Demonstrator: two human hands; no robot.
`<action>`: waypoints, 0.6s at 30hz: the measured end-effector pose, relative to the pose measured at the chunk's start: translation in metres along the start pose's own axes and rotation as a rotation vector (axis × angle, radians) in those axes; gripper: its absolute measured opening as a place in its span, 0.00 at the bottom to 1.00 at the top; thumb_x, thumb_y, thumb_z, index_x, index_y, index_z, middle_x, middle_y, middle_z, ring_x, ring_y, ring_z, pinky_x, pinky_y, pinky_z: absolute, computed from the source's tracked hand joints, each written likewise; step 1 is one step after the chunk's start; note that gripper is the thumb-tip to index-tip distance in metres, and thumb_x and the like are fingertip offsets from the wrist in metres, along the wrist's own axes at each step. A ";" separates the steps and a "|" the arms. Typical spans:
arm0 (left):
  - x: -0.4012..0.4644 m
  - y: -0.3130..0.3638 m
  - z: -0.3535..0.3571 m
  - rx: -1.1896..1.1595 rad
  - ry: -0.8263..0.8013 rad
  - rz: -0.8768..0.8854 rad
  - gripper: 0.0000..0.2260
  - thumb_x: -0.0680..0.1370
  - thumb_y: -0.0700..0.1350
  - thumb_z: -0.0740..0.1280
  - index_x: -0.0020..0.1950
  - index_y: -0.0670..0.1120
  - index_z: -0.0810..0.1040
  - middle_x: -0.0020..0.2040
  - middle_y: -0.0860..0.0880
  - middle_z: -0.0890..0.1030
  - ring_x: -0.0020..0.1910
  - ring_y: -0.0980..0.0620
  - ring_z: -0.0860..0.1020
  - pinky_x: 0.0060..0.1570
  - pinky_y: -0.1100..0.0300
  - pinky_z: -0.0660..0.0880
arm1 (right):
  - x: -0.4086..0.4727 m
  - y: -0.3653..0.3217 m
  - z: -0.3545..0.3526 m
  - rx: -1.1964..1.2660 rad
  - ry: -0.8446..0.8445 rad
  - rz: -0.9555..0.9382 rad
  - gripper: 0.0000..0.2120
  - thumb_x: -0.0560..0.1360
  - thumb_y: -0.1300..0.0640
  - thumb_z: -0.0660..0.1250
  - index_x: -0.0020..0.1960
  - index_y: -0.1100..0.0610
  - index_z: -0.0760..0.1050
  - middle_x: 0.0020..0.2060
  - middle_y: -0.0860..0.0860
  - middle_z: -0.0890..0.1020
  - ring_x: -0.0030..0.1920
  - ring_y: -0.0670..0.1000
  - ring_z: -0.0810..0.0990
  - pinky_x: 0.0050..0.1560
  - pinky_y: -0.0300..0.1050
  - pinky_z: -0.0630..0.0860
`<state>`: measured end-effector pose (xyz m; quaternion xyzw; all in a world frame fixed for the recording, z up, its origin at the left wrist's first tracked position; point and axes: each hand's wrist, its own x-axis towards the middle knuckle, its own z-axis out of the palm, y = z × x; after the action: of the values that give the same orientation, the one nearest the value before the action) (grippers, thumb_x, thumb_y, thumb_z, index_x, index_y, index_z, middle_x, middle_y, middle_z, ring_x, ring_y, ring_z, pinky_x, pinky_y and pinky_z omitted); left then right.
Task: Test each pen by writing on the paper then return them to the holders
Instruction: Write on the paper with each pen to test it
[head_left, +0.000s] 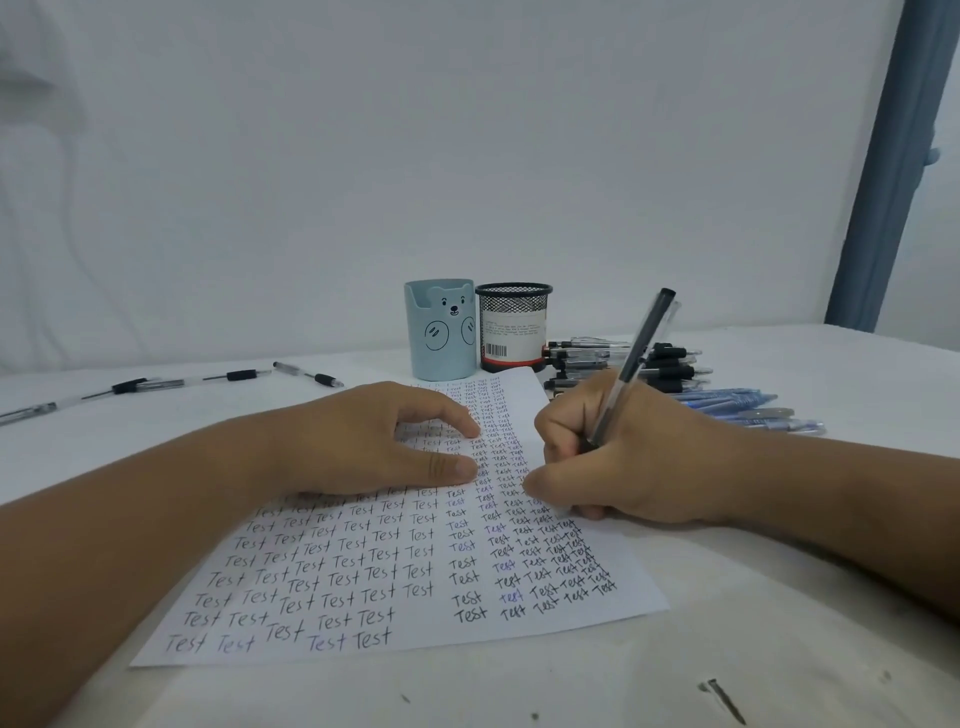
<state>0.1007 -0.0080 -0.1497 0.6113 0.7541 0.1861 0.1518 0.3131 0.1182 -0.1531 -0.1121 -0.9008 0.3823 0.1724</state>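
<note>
the pen (631, 364) with the dark cap end is in the right hand (613, 457), pinched in curled fingers and leaning back toward the pile, its tip down near the right edge of the paper (363, 582) — the tip itself is hidden by the hand. the paper lies on the counter (779, 597) and is nearly full of the word "test", so there is little room left to write. the left hand (374, 441) rests on the paper with fingers mostly straight and holds nothing, just pressing the sheet still. behind the paper stand the blue bear holder (441, 332) and the black mesh holder (511, 327), side by side and looking empty. a big pile of pens (649, 369) waits to the right, and a few loose pens (156, 387) lie far left. what could go wrong — the new mark may land on old words and be hard to see, the writing hand could smear wet ink, or an elbow could knock the pile and mix tested pens with untested ones.
</note>
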 end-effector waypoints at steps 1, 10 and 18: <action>0.000 0.000 0.000 0.004 -0.002 -0.002 0.24 0.64 0.72 0.70 0.59 0.73 0.76 0.71 0.70 0.69 0.73 0.63 0.66 0.77 0.54 0.59 | 0.000 0.000 0.000 0.008 0.001 0.003 0.17 0.72 0.67 0.72 0.29 0.64 0.68 0.26 0.61 0.78 0.25 0.48 0.73 0.30 0.40 0.70; 0.000 -0.001 0.000 0.002 -0.009 0.011 0.24 0.64 0.72 0.69 0.59 0.73 0.76 0.70 0.70 0.70 0.73 0.63 0.66 0.77 0.51 0.60 | 0.001 0.000 0.001 -0.045 0.030 -0.048 0.18 0.72 0.68 0.72 0.28 0.62 0.68 0.27 0.62 0.77 0.27 0.49 0.71 0.31 0.44 0.68; -0.001 -0.001 0.000 0.006 -0.017 0.007 0.24 0.64 0.73 0.69 0.60 0.74 0.75 0.71 0.68 0.70 0.74 0.63 0.65 0.77 0.51 0.60 | 0.000 0.002 0.000 -0.041 0.013 -0.058 0.16 0.70 0.69 0.72 0.29 0.63 0.68 0.26 0.62 0.76 0.27 0.50 0.70 0.30 0.43 0.67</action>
<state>0.1000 -0.0096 -0.1504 0.6160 0.7511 0.1793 0.1557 0.3130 0.1199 -0.1543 -0.0918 -0.9103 0.3577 0.1869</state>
